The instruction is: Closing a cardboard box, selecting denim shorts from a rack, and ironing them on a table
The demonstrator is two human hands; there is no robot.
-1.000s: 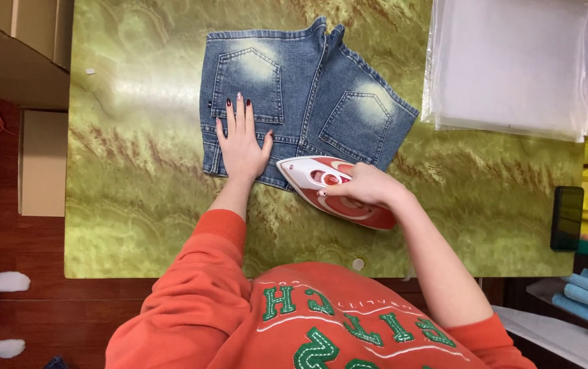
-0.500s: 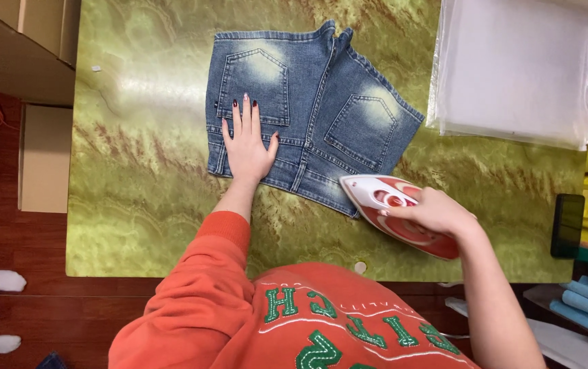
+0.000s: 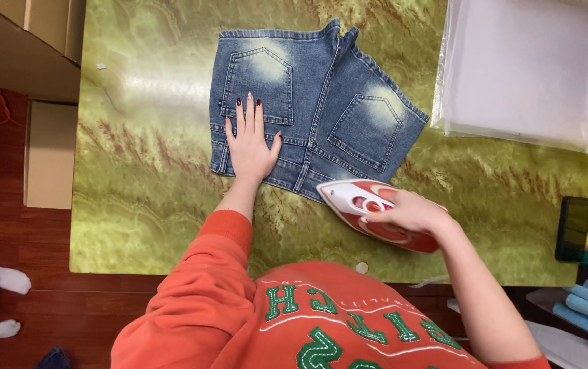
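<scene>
Ironing, head view, single entry. We log a pair of faded blue denim shorts (image 3: pixel 314 109), back pockets up, spread flat on the far middle of a glossy green-and-brown marbled tabletop (image 3: pixel 144 171). Our left hand (image 3: pixel 252 143) lies open and flat, fingers together, pressing the near left edge of the shorts just below the left pocket; it grasps nothing. Our right hand (image 3: pixel 407 213) is closed around the handle of a red-and-white steam iron (image 3: pixel 376 213), whose pointed tip touches the near right hem of the shorts while its body sits over bare tabletop.

Step, as we judge it: a pressing pass along the hem. The next stroke would call for the flat hand to keep the cloth taut and stay out of the iron's way.

Materials: stiff stitched denim, bleached at the pockets; hard smooth plastic iron shell. Also noted: a stack of clear plastic bags (image 3: pixel 523 72) far right, a dark phone (image 3: pixel 572 229) at the right edge, cardboard boxes (image 3: pixel 24 48) left.
</scene>
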